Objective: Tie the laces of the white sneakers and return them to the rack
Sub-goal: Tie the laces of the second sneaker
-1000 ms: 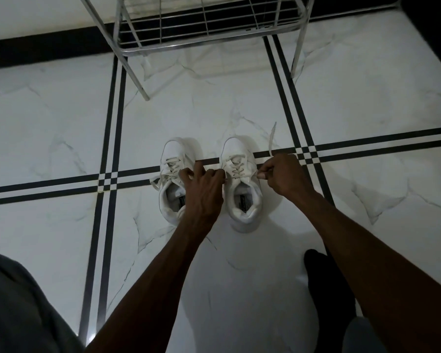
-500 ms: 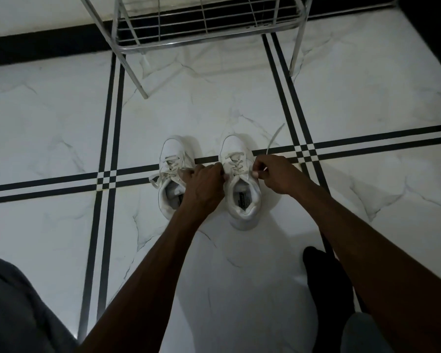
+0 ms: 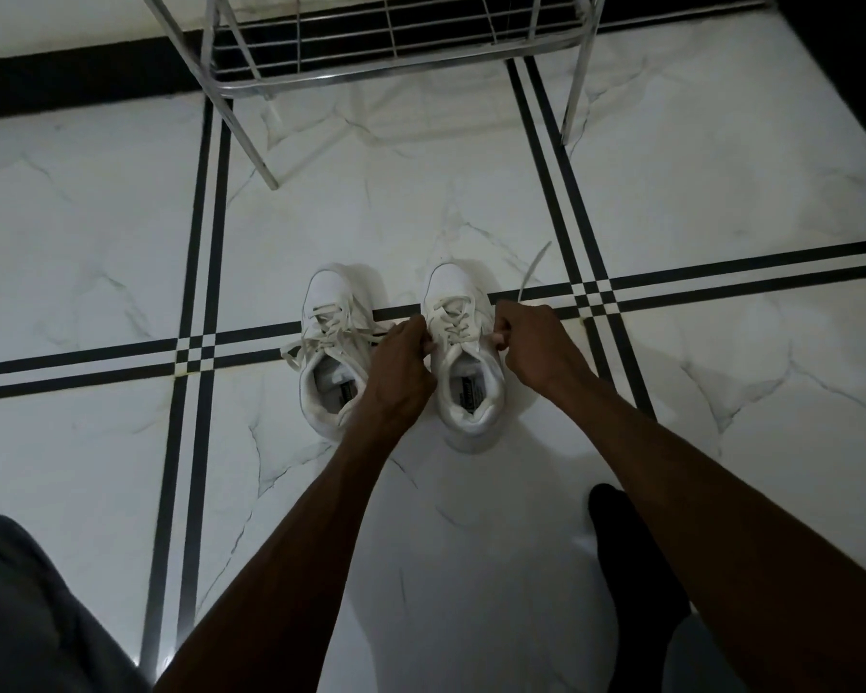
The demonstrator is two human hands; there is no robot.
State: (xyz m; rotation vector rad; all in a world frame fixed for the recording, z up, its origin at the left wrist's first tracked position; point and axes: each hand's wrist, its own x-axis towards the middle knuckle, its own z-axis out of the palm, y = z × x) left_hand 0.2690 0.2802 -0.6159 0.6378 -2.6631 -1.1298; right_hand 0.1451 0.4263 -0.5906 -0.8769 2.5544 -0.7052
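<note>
Marble floor (image 3: 121,217) carries both sneakers, toes toward the rack (image 3: 396,47). Left hand (image 3: 403,367) and right hand (image 3: 531,342) each pinch a lace end of the right sneaker (image 3: 463,352), probably drawing a knot tight; the left sneaker (image 3: 331,352) looks untied.

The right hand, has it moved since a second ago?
Yes. The right hand has drawn in toward the right sneaker, away from the crossing of black floor stripes, its grip shut on a lace.
</note>
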